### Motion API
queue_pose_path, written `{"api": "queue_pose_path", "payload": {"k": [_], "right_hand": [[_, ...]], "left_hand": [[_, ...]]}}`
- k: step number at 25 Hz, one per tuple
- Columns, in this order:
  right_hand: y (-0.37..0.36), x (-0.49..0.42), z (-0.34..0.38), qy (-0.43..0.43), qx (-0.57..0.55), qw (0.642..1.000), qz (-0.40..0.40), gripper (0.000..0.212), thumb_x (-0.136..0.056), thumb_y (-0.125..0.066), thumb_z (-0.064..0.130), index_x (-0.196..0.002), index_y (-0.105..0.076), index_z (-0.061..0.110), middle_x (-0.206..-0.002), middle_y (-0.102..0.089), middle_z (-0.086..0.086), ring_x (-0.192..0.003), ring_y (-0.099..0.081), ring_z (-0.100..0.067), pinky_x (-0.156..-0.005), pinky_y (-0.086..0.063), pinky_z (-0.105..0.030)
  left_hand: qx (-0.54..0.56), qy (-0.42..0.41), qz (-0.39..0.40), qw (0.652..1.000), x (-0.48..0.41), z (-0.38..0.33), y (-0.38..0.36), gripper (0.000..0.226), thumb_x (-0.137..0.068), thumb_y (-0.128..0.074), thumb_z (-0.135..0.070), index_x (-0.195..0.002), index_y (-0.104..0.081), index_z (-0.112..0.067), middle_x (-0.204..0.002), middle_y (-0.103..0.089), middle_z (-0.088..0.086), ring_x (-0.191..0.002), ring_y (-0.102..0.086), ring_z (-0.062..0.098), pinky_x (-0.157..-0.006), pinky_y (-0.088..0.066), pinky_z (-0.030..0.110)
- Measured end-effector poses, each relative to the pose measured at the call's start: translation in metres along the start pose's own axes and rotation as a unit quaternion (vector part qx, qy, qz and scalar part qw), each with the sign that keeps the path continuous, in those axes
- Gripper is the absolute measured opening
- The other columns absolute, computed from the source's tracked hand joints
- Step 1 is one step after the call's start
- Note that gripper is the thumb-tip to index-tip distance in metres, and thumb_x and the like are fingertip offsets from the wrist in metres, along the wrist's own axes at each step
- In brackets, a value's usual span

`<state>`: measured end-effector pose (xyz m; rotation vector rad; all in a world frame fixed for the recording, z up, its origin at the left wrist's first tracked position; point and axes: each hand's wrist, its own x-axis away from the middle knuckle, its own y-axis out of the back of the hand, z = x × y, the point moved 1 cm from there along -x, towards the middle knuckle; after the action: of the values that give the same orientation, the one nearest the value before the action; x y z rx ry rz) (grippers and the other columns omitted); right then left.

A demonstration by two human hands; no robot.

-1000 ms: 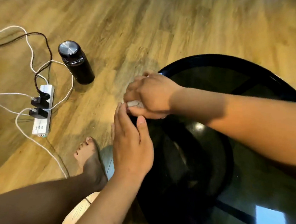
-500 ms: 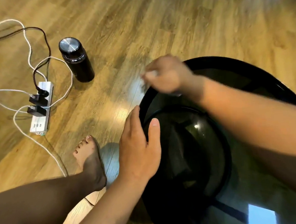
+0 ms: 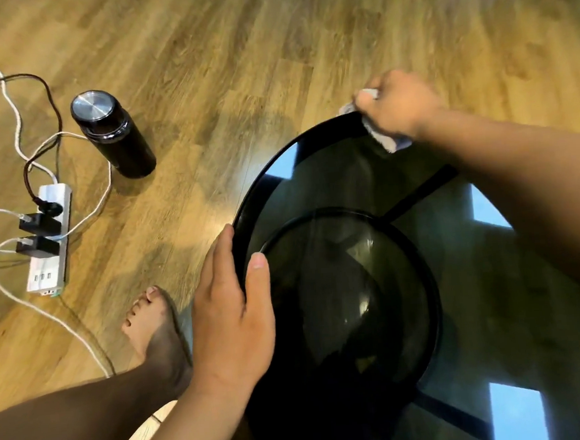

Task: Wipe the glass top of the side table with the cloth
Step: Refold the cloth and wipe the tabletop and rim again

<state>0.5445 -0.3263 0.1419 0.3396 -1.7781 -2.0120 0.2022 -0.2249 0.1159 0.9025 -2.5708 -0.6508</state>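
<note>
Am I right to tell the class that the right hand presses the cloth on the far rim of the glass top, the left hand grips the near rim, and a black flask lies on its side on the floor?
Not quite. In the head view the black flask stands upright on the floor, lid up. The rest holds: the right hand presses the cloth at the far rim of the glass top, and the left hand grips the near rim.

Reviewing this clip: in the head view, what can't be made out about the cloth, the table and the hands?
- Cloth: mostly hidden inside the right hand; its size and fold can't be told, and it is motion-blurred.
- Glass top: right and lower parts cut off by the frame edges and covered by the right forearm; reflections mask dirt.
- Left hand: the rim hides whether its fingers curl under.
</note>
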Motion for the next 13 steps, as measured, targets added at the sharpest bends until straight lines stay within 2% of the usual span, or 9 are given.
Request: {"api": "queue_pose_path", "payload": {"k": [2,5,8,11,13], "right_hand": [[0.008,0.007,-0.060,-0.059,0.005,0.998,-0.011,0.037,-0.095,-0.040,0.043,-0.083,-0.058,0.013,-0.092,-0.063,-0.026,-0.095,-0.062,-0.041,-0.075,-0.043,-0.035],[0.017,0.052,-0.140,-0.147,0.034,0.988,-0.017,0.047,-0.099,-0.033,0.041,-0.089,-0.059,0.004,-0.099,-0.063,-0.032,-0.100,-0.059,-0.047,-0.081,-0.044,-0.039],[0.024,0.124,-0.196,-0.232,0.077,0.970,-0.005,0.048,-0.100,-0.028,0.036,-0.090,-0.057,-0.001,-0.104,-0.061,-0.036,-0.102,-0.058,-0.049,-0.083,-0.045,-0.042],[0.025,0.157,-0.202,-0.227,0.104,0.968,0.030,0.031,-0.097,-0.040,0.016,-0.070,-0.046,0.002,-0.092,-0.060,-0.034,-0.086,-0.062,-0.050,-0.075,-0.049,-0.043],[0.027,0.142,-0.192,-0.225,0.114,0.967,0.035,0.021,-0.083,-0.056,-0.004,-0.066,-0.044,0.002,-0.079,-0.059,-0.028,-0.069,-0.062,-0.045,-0.064,-0.055,-0.044]], "left_hand": [[-0.005,0.002,-0.003,1.000,0.001,0.000,0.001,0.068,-0.093,-0.030,-0.055,-0.156,-0.033,-0.027,-0.160,-0.036,-0.010,-0.140,-0.026,-0.004,-0.102,-0.006,-0.002],[0.008,-0.005,-0.018,1.000,0.000,0.001,0.000,0.070,-0.091,-0.033,-0.056,-0.152,-0.040,-0.024,-0.156,-0.043,-0.004,-0.140,-0.033,0.006,-0.105,-0.010,0.001],[0.033,-0.006,-0.021,0.999,-0.002,0.003,-0.002,0.076,-0.086,-0.032,-0.062,-0.150,-0.044,-0.022,-0.153,-0.048,0.004,-0.141,-0.040,0.018,-0.116,-0.026,0.032],[0.025,0.007,-0.025,0.999,-0.004,0.011,-0.001,0.069,-0.087,-0.034,-0.068,-0.148,-0.040,-0.035,-0.150,-0.053,0.003,-0.138,-0.046,0.025,-0.117,-0.033,0.051],[0.017,0.011,-0.024,1.000,-0.005,0.016,-0.003,0.067,-0.087,-0.034,-0.070,-0.147,-0.035,-0.039,-0.149,-0.054,0.000,-0.137,-0.047,0.025,-0.114,-0.035,0.056]]}}
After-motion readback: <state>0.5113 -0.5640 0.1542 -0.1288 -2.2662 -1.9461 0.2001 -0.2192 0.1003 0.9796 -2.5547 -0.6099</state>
